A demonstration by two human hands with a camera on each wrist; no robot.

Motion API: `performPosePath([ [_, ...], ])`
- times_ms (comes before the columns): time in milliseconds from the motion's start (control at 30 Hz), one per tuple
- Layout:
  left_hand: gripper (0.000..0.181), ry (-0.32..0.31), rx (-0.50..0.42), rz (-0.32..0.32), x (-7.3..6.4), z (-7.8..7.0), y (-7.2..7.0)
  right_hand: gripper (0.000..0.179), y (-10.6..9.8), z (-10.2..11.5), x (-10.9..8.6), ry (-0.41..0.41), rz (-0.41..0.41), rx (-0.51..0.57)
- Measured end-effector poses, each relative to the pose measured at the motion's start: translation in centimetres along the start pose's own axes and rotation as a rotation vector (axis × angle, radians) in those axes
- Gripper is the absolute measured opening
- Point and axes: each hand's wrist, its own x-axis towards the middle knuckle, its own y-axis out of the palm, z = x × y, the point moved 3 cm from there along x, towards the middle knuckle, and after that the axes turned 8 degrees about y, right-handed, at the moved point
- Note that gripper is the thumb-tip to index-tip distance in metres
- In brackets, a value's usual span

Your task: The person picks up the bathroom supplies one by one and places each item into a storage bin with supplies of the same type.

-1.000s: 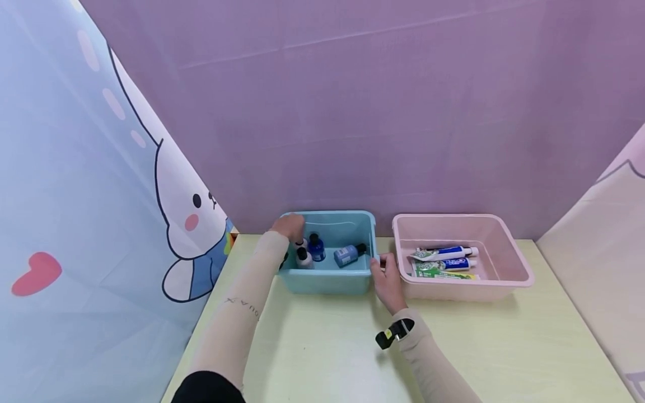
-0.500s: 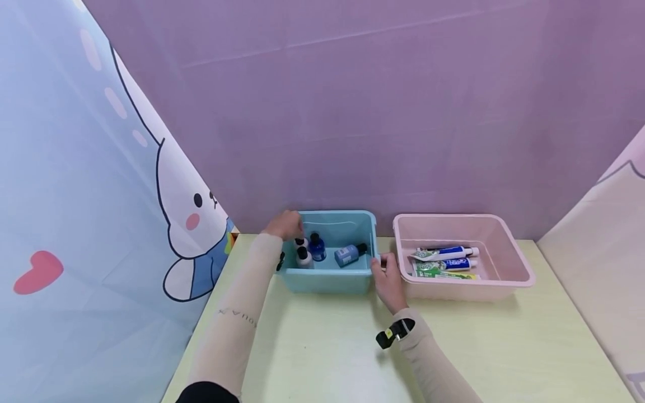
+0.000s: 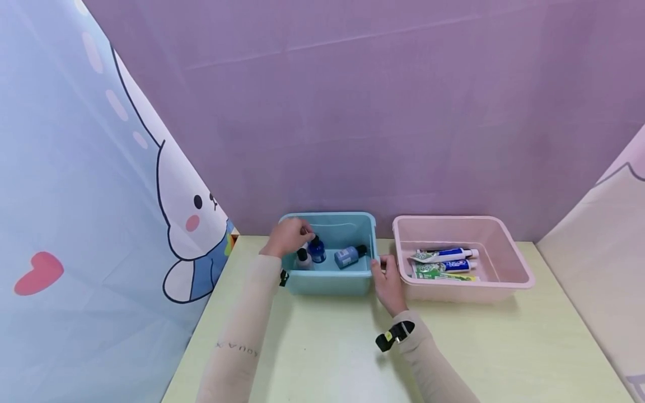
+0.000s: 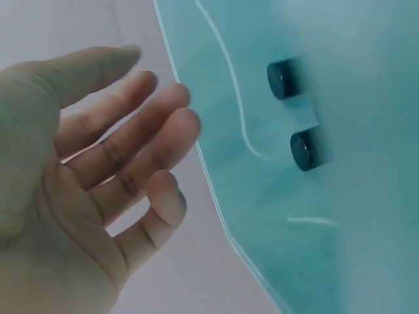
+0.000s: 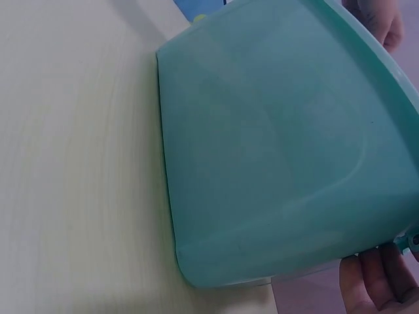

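Over the left side of a teal plastic bin (image 3: 327,284), my left hand (image 3: 289,235) hovers with fingers loosely bent. The left wrist view shows that hand (image 4: 118,150) holding nothing, near two black bottle caps (image 4: 304,149). Inside the bin, a pale bottle (image 3: 304,260) and a dark blue bottle (image 3: 317,252) stand upright. Another pale bottle is mostly hidden by the left hand. A blue bottle with a black cap (image 3: 346,257) lies on its side. My right hand (image 3: 389,284) grips the bin's right front corner, thumb at the rim; its fingers (image 5: 373,278) touch the outer wall.
Right of the teal bin sits a pink bin (image 3: 468,291) with several toothpaste tubes (image 3: 443,264) lying in it. Both stand on a pale table (image 3: 322,347) against a purple cloth backdrop (image 3: 378,123). A printed cloth (image 3: 90,196) hangs at the left.
My left hand first drew back from the bottles to the left, then rose and moved right above them, its fingers loosened. The right hand and bottles stay where they were.
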Motion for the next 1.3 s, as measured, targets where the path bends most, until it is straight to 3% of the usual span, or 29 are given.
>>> performPosePath([
  [300, 0.007, 0.124, -0.060, -0.221, -2.8, -1.6, 1.2, 0.044, 0.0, 0.0, -0.3, -0.009, -0.005, 0.023],
  [667, 0.006, 0.121, -0.095, -0.433, -6.2, -1.9, 3.5, 0.052, 0.2, -0.5, -0.8, -0.041, -0.001, 0.037],
  [900, 0.007, 0.087, -0.095, -0.521, -7.8, -2.1, 3.9, 0.054, -1.3, -1.5, -2.4, -0.023, 0.088, -0.123],
  [1033, 0.010, 0.074, -0.051, -0.564, -8.5, -1.8, 3.7, 0.048, -2.8, -2.4, -3.9, -0.036, 0.204, -0.189],
  [1167, 0.014, 0.053, -0.012, -0.569, -9.1, -1.3, 3.3, 0.033, -4.8, -2.5, -5.1, -0.050, 0.295, -0.216],
  [1300, 0.019, 0.035, 0.016, -0.538, -9.5, -0.9, 2.9, 0.022, -7.5, -1.9, -5.6, -0.130, 0.270, -0.255],
])
